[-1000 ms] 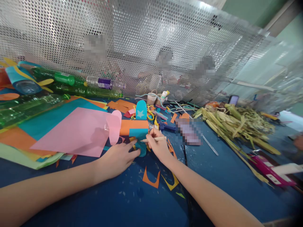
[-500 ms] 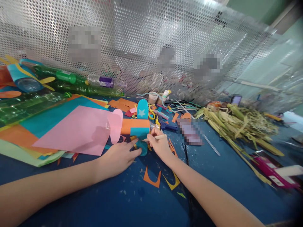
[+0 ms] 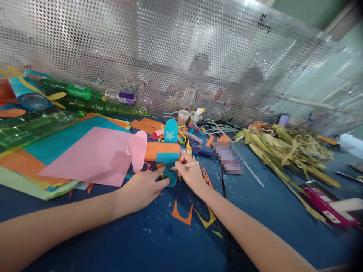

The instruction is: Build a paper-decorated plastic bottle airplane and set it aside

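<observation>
A toy plane made from a bottle (image 3: 161, 148) wrapped in orange paper lies on the blue table. Its upper blue wing (image 3: 171, 130) bears a pale star, and a pink paper tailpiece (image 3: 138, 151) stands at its left end. My left hand (image 3: 143, 189) is open, its stretched fingertips on the lower blue wing (image 3: 171, 178) and the scraps beside it. In my right hand (image 3: 190, 173) a slim pale pencil (image 3: 191, 164) is pinched, its tip at that lower wing. The fingers partly cover this wing, so any mark there is hidden.
Coloured paper sheets (image 3: 87, 155) are stacked at left, before green bottles (image 3: 42, 126). Cut scraps (image 3: 183, 213) lie near my right forearm. Blue-handled scissors (image 3: 202, 152), a blurred phone (image 3: 228, 158) and dried husks (image 3: 283, 151) are rightward. Perforated plastic sheeting (image 3: 170, 49) hangs behind.
My hands and the toy plane are almost unmoved; the right fingers with the pencil have shifted very slightly. Behind the sheeting, blurred figures have shifted.
</observation>
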Available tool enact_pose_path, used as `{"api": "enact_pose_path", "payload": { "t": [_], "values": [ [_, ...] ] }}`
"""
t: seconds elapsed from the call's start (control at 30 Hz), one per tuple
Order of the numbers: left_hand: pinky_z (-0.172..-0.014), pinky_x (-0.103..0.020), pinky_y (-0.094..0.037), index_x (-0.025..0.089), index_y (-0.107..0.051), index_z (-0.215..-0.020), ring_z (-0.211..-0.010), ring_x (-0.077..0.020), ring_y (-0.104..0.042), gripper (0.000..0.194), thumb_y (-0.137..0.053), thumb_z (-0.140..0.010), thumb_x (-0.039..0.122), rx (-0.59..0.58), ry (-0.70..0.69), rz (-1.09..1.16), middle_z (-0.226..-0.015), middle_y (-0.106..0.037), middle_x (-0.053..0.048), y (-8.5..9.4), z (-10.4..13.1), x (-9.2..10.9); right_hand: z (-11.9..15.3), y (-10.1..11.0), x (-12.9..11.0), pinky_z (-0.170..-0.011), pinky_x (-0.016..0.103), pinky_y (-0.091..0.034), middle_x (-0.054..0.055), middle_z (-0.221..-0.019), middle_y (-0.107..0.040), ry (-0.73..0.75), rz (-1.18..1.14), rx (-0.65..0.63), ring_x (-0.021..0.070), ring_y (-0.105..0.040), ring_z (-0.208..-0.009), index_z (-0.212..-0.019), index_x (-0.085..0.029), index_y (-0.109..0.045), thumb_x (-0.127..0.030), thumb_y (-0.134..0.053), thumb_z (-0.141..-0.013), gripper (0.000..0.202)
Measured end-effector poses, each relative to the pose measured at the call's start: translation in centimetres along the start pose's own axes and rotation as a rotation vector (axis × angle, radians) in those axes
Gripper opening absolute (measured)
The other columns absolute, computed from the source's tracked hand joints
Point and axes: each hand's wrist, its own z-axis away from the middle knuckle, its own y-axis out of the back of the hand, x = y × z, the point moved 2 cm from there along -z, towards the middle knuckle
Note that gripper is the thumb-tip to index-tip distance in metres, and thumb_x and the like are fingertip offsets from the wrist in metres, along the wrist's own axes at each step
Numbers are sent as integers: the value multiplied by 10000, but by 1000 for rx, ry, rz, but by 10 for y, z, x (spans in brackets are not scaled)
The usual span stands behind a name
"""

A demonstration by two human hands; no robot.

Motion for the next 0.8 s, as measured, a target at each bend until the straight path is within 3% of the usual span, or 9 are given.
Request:
{"api": "enact_pose_path", "payload": {
  "t": [0.8],
  "values": [
    [-724, -394, -499, 237, -496, -1129, -778, -218, -622, 282, -440, -856, 197, -15, -6, 6, -1302, -467, -162, 0, 0, 1, -2, 1, 2, -453, 224, -304, -90, -423, -323, 22, 65, 63, 94, -350, -407, -544, -225, -305, -183, -490, -704, 248]
  ]
}}
